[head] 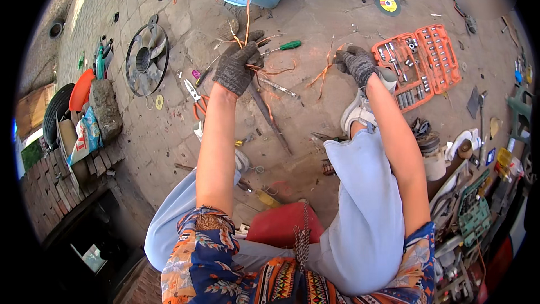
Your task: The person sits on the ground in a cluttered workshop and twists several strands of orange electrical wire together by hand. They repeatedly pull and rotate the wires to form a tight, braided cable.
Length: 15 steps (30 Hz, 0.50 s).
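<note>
My left hand [238, 67], in a dark grey knit glove, grips a bundle of copper wires [240, 41] whose ends splay out on several sides. To the right, my right hand [356, 65], gloved the same way, pinches a thinner bunch of copper strands [325, 71] that hangs down to its left. Past my left fingers lies a green-handled screwdriver [290, 45], its shaft partly behind them. A long dark metal bar [270, 118] runs along the ground below that hand. Orange-handled pliers [199, 101] rest open to its left.
A light blue plastic basin [270, 0] holding reddish wire stands ahead. An open orange socket set case [436, 88] lies beside my right hand. A fan wheel with a black rim [166, 65] sits left. A cutting disc [388, 4] and loose tools surround me; a red seat [282, 223] is beneath.
</note>
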Available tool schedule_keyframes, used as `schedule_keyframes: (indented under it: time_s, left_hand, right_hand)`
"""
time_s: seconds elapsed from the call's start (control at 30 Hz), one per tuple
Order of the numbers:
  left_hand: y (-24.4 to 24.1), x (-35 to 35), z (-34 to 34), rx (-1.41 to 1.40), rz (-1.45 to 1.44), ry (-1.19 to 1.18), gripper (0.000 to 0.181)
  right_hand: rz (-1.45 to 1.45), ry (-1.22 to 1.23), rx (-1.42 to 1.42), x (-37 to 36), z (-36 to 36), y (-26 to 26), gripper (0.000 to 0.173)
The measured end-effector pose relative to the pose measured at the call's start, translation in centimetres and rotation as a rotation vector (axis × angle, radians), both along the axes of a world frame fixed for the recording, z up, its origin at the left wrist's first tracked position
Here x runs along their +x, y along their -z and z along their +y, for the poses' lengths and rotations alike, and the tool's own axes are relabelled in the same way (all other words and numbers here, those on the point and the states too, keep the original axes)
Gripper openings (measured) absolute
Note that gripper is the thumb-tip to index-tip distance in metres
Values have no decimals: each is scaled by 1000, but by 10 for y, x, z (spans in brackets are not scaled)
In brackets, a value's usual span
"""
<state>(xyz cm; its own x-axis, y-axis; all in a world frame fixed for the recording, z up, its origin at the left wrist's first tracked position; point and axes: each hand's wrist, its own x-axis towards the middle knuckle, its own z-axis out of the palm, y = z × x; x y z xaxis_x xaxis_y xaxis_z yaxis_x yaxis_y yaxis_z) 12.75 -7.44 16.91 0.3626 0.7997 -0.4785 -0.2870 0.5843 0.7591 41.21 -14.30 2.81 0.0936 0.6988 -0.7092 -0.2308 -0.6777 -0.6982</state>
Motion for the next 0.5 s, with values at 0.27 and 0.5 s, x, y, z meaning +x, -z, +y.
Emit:
schedule_keyframes:
  time_s: [0.27,0.5]
  left_hand:
    - [-122,2,-112,266,102,-28,40]
    - [-244,-25,-208,662,384,193,45]
  right_hand:
    - [223,-327,484,-28,-65,-201,48]
    - [177,149,932,-114,-187,-334,31]
